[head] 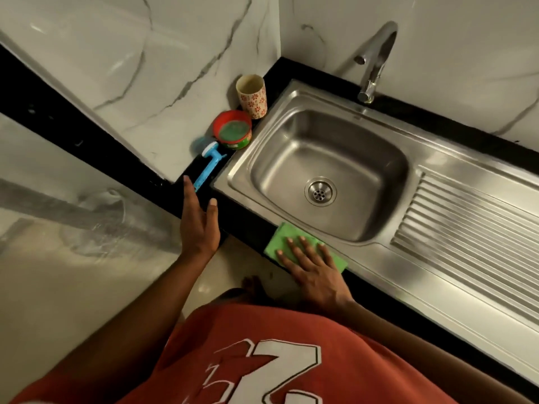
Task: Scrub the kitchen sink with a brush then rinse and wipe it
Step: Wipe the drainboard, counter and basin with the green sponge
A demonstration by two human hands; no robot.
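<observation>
Leaning in red shirt (pixel 277 360); pressing right hand (pixel 315 272) flat on green cloth (pixel 283 237) at front rim of sink (pixel 320 141); reaching left hand (pixel 198 225), fingers released, toward blue brush (pixel 205 167) on table (pixel 250 225). Might knock brush floorward with a careless swipe.

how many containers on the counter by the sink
2: a floral cup in the back corner, and a red tub just in front of it, next to the blue brush. None seem hidden.

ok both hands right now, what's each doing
Left hand: open, holding nothing, by the blue brush.
Right hand: open, flat on the green cloth.
</observation>
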